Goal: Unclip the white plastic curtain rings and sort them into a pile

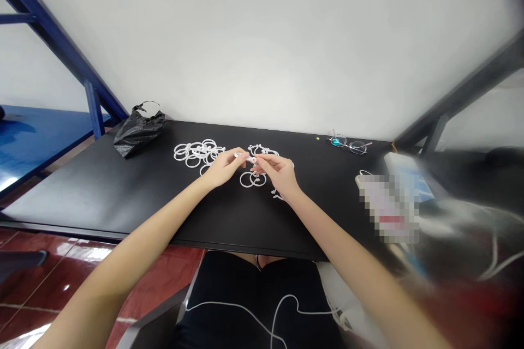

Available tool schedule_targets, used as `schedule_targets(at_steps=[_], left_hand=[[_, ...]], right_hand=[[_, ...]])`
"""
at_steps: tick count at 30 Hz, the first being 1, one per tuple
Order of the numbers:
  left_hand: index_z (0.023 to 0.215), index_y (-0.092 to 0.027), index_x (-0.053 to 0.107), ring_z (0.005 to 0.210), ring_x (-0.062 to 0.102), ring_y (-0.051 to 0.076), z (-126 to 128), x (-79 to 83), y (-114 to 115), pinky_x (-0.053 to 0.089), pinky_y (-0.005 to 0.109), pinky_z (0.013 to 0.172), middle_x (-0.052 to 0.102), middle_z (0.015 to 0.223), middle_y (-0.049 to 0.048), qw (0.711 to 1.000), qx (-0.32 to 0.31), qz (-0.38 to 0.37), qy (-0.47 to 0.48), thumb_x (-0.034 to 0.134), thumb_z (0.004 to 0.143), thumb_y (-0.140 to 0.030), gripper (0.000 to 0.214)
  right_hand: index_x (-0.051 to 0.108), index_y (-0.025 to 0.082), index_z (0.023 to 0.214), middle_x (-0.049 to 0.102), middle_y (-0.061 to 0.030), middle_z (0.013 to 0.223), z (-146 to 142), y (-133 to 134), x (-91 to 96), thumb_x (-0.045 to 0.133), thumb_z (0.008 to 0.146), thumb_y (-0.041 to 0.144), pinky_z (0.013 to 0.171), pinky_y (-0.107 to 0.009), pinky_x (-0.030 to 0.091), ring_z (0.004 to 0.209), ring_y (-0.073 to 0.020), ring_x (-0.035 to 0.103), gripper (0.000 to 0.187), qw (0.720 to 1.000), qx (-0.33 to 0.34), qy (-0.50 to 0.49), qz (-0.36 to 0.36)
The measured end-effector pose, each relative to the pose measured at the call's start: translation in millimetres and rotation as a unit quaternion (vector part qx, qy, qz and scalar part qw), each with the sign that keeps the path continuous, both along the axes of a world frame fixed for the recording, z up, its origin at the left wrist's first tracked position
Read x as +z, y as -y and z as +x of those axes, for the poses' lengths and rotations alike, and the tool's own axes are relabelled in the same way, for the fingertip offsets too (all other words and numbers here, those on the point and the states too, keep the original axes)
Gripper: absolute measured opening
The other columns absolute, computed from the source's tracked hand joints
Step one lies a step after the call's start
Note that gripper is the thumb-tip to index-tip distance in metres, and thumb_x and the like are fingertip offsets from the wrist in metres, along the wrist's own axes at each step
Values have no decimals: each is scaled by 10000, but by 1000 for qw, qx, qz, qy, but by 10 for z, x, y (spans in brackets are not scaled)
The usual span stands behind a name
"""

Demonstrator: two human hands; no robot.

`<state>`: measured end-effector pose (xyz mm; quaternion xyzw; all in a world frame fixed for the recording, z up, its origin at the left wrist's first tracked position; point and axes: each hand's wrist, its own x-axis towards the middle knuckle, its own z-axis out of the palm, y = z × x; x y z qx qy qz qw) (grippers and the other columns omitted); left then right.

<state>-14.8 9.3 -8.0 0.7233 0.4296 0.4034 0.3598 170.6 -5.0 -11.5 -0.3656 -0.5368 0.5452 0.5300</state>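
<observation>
My left hand (224, 168) and my right hand (283, 175) meet over the middle of the black table (196, 212). Between their fingertips they pinch one small white piece (252, 160), whose exact kind I cannot make out. Just under it, two thin white rings (246, 186) overlap; whether they join the held piece is unclear. Left of my left hand lies a heap of white rings (199, 150) with small knobs. More white pieces (266, 150) lie behind and beside my right hand, partly covered by it.
A crumpled black plastic bag (141, 130) sits at the back left. Eyeglasses (347, 144) rest near the wall at the back right. Closer on the right are a blurred-out phone-like object (387, 210) and a white-and-blue box (403, 169). A white cable (229, 304) crosses my lap.
</observation>
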Motion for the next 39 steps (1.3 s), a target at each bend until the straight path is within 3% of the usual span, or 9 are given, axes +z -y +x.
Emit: schedule_targets(at_steps=[4,6,9,13,21,32,35,39], left_hand=[[925,-176,629,843,597,230,-140,92,-36,426,331,814,665,902,82,976,129,99,-144,482,898,-580,431],[1014,-158,619,959,586,290,-261,110,-82,396,391,898,659,999,133,940,213,145,-224,477,902,-571,451],[1073,-125,603,1058,552,367,-446,85,-152,362,473,937,628,1100,200,887,296,140,-324,402,931,-551,492],[1034,-97,617,1075,544,404,-573,11,-193,370,504,929,623,1089,238,844,316,111,-420,392,923,-543,512],[1120,-44,602,1112,549,402,-529,-21,-182,385,481,937,615,1126,249,804,303,49,-510,357,932,-513,561],[1174,-70,588,1120,546,398,-556,-78,-203,369,515,966,613,1160,239,816,305,79,-484,387,935,-475,511],[1161,-112,595,1119,552,356,-522,-63,-212,348,508,1011,620,1167,196,853,279,129,-423,416,939,-429,427],[1108,-159,598,1077,576,273,-370,-8,-162,407,436,987,634,1147,125,920,128,197,-314,444,944,-364,304]], right_hand=[[742,187,898,758,-58,842,5,-20,1,779,701,474,663,-321,606,674,-159,696,350,999,-29,-2,-29],[736,182,850,752,-60,822,13,-27,6,772,704,478,632,-300,596,663,-151,684,331,998,-46,-5,-35],[727,180,803,744,-62,801,24,-35,7,777,695,468,613,-286,583,684,-158,683,312,997,-60,-10,-45],[721,179,784,741,-67,797,28,-37,-2,778,687,461,618,-292,578,705,-168,684,304,997,-55,-5,-46],[725,171,779,729,-52,769,20,-22,21,753,707,393,616,-258,557,701,-147,666,235,997,-52,1,-56],[721,170,769,726,-52,761,22,-25,32,741,710,378,611,-253,556,695,-146,667,218,997,-53,9,-58],[719,170,770,726,-52,762,21,-32,18,735,712,377,608,-255,558,693,-147,669,215,997,-53,10,-55],[712,171,779,728,-56,766,29,-58,-31,712,736,375,607,-263,561,699,-156,677,209,997,-55,22,-40]])
